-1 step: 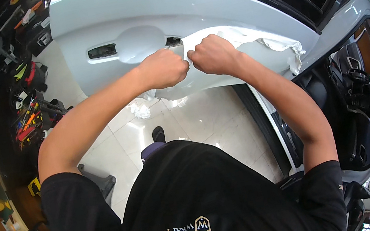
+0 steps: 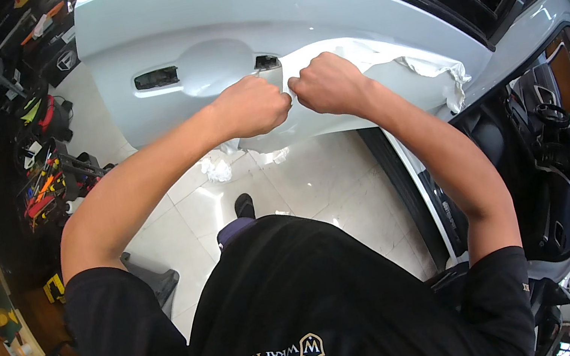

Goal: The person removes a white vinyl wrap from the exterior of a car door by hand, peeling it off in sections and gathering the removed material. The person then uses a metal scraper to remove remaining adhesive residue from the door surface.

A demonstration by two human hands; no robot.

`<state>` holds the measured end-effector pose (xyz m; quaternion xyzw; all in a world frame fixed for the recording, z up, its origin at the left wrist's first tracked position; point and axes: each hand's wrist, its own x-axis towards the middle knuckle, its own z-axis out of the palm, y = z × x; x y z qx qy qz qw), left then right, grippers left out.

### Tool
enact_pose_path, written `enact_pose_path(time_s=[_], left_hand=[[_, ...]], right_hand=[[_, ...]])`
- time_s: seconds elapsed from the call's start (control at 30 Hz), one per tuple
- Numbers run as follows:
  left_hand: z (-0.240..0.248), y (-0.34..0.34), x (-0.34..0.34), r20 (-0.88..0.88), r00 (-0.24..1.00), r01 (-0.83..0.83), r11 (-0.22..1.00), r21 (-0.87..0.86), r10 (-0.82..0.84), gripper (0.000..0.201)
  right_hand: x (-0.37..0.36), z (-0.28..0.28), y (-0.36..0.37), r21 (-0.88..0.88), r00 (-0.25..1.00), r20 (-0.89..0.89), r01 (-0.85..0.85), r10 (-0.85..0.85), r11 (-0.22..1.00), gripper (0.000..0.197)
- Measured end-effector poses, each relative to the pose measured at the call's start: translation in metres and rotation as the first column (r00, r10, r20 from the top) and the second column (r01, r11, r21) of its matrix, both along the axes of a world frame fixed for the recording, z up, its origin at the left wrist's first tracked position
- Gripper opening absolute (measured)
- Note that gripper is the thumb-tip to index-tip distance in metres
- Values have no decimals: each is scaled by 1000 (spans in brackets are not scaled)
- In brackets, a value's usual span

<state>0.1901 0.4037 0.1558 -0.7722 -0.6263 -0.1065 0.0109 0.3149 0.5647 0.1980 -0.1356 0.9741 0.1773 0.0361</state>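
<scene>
A pale grey-white car door stands open before me, its handle off, leaving two dark openings. White film covers the lower right of the panel, crumpled along its right end and ragged below. My left hand is closed in a fist, pinching at the film's left edge, just below the smaller opening. Close beside it, knuckles nearly meeting, my right hand is closed too, gripping the same film. The fingertips of both hands are mostly hidden from view.
Crumpled white film scraps lie on or hang near the tiled floor. A tool cart with coloured tools stands at left, beside a wooden workbench. The car's sill and dark interior are at right.
</scene>
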Motion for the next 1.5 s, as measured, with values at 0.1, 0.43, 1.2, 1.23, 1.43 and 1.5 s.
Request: enact_pose_path(time_s=[0.1,0.43,1.2,1.23,1.43,1.5], left_hand=[[-5,1,2,35,998,-44,999,13,43,25],[-81,-57,65,211,977,92,964,-248,-39,25],[-68,-139,36,869,333,-355,902,-245,367,48],[-80,-155,21,826,-76,-334,766,-549,559,61],[-223,-184,7,108,452,-331,279,-901,886,67],[-232,-172,13,447,155,-458,465,-758,881,68]], right_hand=[[-3,0,3,-9,1000,20,-11,11,1000,15],[107,-92,-64,-429,961,245,228,-130,874,29],[-49,-100,-91,-756,706,455,629,-543,183,58],[-44,-94,-93,-755,685,497,644,-533,123,58],[-51,-117,-87,-769,727,462,613,-507,179,58],[-52,-112,-82,-746,766,408,593,-496,302,59]])
